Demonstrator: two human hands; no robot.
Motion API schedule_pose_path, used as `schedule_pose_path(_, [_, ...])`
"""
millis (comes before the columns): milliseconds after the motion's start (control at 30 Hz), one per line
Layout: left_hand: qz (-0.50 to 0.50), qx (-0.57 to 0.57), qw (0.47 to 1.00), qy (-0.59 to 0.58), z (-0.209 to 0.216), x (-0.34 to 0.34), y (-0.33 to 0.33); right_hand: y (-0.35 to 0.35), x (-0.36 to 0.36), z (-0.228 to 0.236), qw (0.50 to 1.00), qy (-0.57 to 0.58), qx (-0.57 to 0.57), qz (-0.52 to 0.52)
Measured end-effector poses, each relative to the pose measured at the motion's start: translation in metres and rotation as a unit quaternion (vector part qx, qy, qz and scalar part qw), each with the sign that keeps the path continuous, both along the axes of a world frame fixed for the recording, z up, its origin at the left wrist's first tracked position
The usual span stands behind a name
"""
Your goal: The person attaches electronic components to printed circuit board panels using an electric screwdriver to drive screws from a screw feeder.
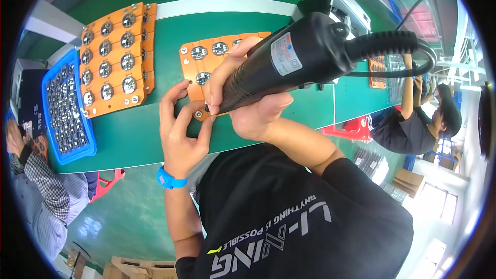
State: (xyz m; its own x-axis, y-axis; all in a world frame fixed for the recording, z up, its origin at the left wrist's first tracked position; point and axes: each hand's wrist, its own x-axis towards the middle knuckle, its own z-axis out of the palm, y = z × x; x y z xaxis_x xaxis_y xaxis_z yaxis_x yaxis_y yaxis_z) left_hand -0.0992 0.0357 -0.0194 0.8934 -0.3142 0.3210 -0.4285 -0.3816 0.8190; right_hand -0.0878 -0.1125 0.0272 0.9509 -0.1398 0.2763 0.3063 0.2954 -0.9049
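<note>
My right hand point(253, 106) is wrapped around a thick black electric screwdriver point(279, 62), its cable end up to the right. The tool slants down to the left onto an orange plate point(192, 57) lying on the table. Small round circuit boards point(199, 52) sit in the plate's recesses; the tool and my right hand cover much of it. My left hand point(183, 134), a blue band on its wrist, is at the plate's near left corner. Its thumb and index finger close in by the screwdriver's tip; what they pinch is too small and hidden to make out.
Left of the plate stand stacked orange plates point(114, 62) filled with round boards. Beyond them is a blue tray point(92, 147) of loose boards. A co-worker's hand point(16, 137) is at the far left; another person point(413, 124) works at the right. The screwdriver's cable point(431, 59) loops right.
</note>
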Motion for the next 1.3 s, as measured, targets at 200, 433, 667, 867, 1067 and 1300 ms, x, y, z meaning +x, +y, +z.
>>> schedule_pose_path(200, [0.004, -0.001, 1.000, 0.007, -0.001, 0.000, 0.003, 0.008, -0.001, -0.004, 1.000, 0.019, 0.008, 0.009])
schedule_pose_path(433, [0.007, -0.002, 1.000, 0.001, -0.002, 0.000, 0.002, 0.012, -0.003, -0.010, 1.000, 0.003, 0.029, 0.001])
schedule_pose_path(667, [0.007, 0.002, 1.000, -0.010, 0.000, 0.000, 0.002, 0.009, -0.002, -0.006, 0.999, 0.022, -0.007, 0.037])
schedule_pose_path(867, [0.011, 0.006, 1.000, -0.018, 0.001, -0.002, 0.001, 0.011, -0.006, -0.018, 0.997, 0.022, 0.032, 0.069])
schedule_pose_path(1067, [0.006, 0.002, 1.000, -0.012, -0.005, -0.006, 0.003, 0.018, -0.001, -0.021, 0.994, 0.021, 0.048, 0.101])
schedule_pose_path(1300, [-0.006, 0.032, 0.999, 0.018, 0.008, -0.005, -0.004, 0.006, 0.000, -0.016, 0.994, -0.057, 0.057, 0.068])
